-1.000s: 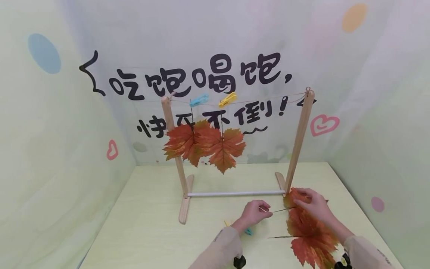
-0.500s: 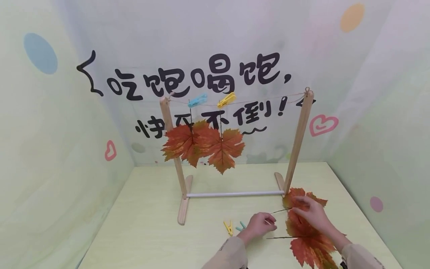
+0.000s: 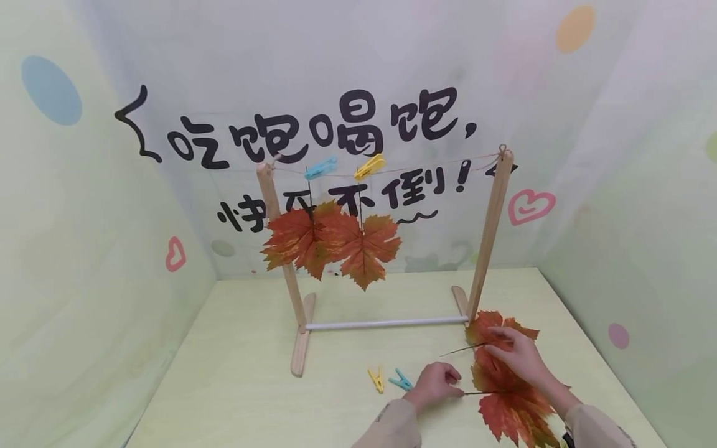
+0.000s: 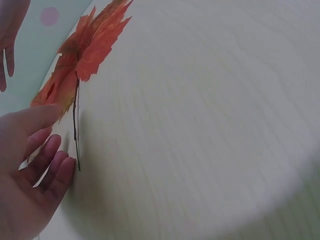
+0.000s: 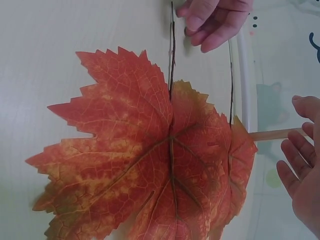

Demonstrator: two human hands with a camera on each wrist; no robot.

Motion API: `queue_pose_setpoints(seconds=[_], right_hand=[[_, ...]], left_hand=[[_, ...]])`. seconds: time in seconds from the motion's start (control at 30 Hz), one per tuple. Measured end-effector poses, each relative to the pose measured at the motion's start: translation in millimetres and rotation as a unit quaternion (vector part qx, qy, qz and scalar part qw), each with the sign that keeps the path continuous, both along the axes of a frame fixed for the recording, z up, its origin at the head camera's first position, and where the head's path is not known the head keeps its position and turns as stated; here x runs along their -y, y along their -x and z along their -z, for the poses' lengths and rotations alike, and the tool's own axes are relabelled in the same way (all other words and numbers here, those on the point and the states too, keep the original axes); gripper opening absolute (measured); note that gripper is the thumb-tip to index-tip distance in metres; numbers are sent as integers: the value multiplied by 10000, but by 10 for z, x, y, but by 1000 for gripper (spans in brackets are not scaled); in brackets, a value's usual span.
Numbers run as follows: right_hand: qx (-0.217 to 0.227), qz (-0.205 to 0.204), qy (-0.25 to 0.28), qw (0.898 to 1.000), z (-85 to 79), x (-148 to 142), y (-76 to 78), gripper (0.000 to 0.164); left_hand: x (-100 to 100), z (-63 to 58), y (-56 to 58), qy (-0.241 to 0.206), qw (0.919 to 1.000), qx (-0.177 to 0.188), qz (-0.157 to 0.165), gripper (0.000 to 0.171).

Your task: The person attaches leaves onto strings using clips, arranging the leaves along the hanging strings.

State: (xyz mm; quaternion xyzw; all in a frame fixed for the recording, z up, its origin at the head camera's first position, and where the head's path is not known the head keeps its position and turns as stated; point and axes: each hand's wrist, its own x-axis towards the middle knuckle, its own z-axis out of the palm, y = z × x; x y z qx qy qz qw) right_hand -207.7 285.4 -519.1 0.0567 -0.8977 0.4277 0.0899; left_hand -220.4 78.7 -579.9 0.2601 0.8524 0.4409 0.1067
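Two orange-red artificial leaves overlap on the right of the table, a near leaf [image 3: 515, 414] and a far leaf [image 3: 487, 320], thin dark stems pointing left. My left hand [image 3: 439, 384] is at the tip of the near leaf's stem; in the left wrist view its loosely bent fingers [image 4: 61, 177] lie beside the stem [image 4: 76, 125], not closed round it. Over the far leaf hovers my right hand [image 3: 521, 356]. The right wrist view shows that right hand [image 5: 302, 165] with fingers relaxed and apart, holding nothing, beyond the near leaf [image 5: 110, 145].
A wooden stand with a right post [image 3: 490, 236] and a white crossbar [image 3: 386, 324] carries a string. Two leaves hang there from a blue clothespin [image 3: 321, 168] and a yellow clothespin [image 3: 370, 167]. A yellow clothespin [image 3: 377, 379] and a blue clothespin [image 3: 401, 379] lie left of my left hand.
My left hand has moved from the far leaf's stem tip down to the near leaf's stem, uncovering the two clothespins on the table. My right hand stays over the far leaf.
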Motion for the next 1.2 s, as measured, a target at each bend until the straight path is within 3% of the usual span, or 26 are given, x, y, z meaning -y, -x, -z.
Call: queue_pose_setpoints(seconds=[0.17,0.6,0.97,1.1,1.2], right_hand=[[17,9,70,10000,0,19,6,37],[331,132,-50,9994,38,3,-3,37],[386,89,3,9992,35,-8,-8,39],[311,86,-67,9995,32,-11,-14,39],[303,124,-109,9994,26,-14,-23,38]], left_hand=[[-39,107,-4,153,9997,-188,13,20],[-107,39,-103,704,9959,-516,-219,12],[-110,31,-114,1310,9792,-1549,-33,10],[-103,41,-80,1408,9779,-1540,88,11],[-103,42,-59,1345,9817,-1338,157,11]])
